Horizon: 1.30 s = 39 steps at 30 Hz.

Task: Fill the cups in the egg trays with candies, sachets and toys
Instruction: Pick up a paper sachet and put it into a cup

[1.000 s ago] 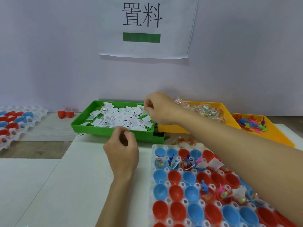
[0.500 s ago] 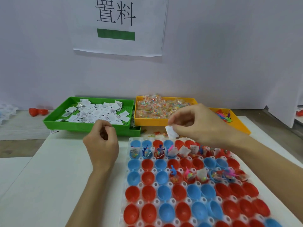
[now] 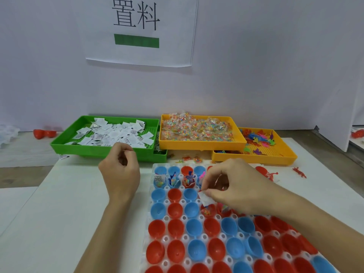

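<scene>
A clear egg tray [image 3: 146,229] holds rows of red and blue cups. Cups in its second row hold candies, toys and sachets; the nearer rows are bare. My right hand [image 3: 232,186] pinches a white sachet [image 3: 204,200] just above a red cup [image 3: 207,210] that has candy in it. My left hand [image 3: 120,170] hovers left of the tray with its fingers curled; whether it holds sachets is hidden. Behind stand a green tray [image 3: 94,149] of white sachets, a yellow tray [image 3: 201,143] of wrapped candies and a yellow tray [image 3: 256,157] of small plastic toys.
A white wall with a paper sign [image 3: 141,30] rises right behind the supply trays. Loose red cups [image 3: 42,133] lie at the far left, and a few toys [image 3: 299,172] and candies are scattered beside the egg tray. The white mat [image 3: 59,223] extends left.
My right hand has carried a sachet from the green tray across and down to a cup in the egg tray's middle rows. My left hand stays curled. The view has shifted right.
</scene>
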Each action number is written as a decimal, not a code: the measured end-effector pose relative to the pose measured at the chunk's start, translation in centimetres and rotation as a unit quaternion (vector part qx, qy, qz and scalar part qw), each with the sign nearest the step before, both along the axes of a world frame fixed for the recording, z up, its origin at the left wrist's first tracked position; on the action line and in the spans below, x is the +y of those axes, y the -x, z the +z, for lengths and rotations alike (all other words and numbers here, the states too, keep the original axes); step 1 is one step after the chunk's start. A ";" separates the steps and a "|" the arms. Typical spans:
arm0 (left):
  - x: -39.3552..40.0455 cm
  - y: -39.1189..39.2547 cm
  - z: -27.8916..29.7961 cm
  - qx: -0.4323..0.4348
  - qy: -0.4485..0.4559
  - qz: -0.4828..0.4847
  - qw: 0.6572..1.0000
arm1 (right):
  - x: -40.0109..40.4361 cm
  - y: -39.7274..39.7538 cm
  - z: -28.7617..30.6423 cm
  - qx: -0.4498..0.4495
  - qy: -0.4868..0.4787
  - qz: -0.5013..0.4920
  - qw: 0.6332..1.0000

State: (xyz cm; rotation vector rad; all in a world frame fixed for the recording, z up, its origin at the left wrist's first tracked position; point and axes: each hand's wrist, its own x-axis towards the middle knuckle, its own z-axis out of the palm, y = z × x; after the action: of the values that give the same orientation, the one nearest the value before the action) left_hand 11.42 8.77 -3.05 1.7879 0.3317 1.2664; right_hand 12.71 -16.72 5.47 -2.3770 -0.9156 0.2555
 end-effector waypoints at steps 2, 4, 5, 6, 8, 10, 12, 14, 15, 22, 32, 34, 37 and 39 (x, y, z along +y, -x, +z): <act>0.1 0.0 0.0 0.000 0.002 -0.001 1.000 | 0.1 0.3 -0.3 0.005 0.015 0.010 1.000; 0.1 -0.1 0.0 0.000 0.003 -0.002 1.000 | 0.2 0.7 -0.5 0.001 0.030 0.026 0.999; 0.1 -0.1 0.0 0.001 0.004 -0.003 1.000 | 0.2 0.8 -0.6 -0.007 0.037 0.032 0.999; 0.1 -0.1 -0.1 0.002 0.005 -0.004 1.000 | 0.2 0.8 -0.6 -0.017 0.045 0.035 0.998; 0.1 -0.1 -0.1 0.003 0.006 -0.005 1.000 | 0.1 0.9 -0.5 -0.038 0.064 0.032 0.997; 0.2 -0.1 -0.1 0.005 0.007 -0.006 1.000 | 0.0 0.9 -0.4 -0.050 0.080 0.031 0.995; 0.2 -0.1 -0.1 0.007 0.006 -0.006 1.000 | 0.0 1.0 -0.3 -0.054 0.089 0.035 0.994; 0.2 0.0 -0.1 0.009 0.005 -0.006 1.000 | 0.0 1.1 -0.2 -0.063 0.099 0.039 0.992; 0.2 0.0 -0.1 0.010 0.005 -0.006 1.000 | -0.1 1.2 -0.1 -0.068 0.102 0.040 0.992; 0.3 0.0 -0.2 0.021 0.006 -0.007 1.000 | -2.3 -0.7 1.8 -0.093 0.048 -0.018 0.994; 0.0 0.0 -0.2 0.076 0.015 -0.045 0.996 | -10.9 -15.1 -1.4 -0.099 0.048 -0.332 0.937; 0.0 0.0 -0.2 0.080 0.013 -0.046 0.996 | -11.7 -17.1 -2.4 -0.080 0.076 -0.357 0.928; 0.1 -0.2 -0.4 0.085 0.001 -0.046 0.995 | -11.9 -19.1 -3.2 -0.074 0.101 -0.363 0.923; 0.2 -0.2 -0.5 0.090 -0.009 -0.040 0.995 | -11.5 -20.0 -3.4 -0.074 0.112 -0.350 0.927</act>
State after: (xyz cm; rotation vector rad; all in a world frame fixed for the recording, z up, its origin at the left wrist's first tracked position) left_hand 11.63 8.96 -3.51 1.9165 0.3478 1.0584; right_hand 32.70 -28.25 2.06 -2.7881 -0.0487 -0.1118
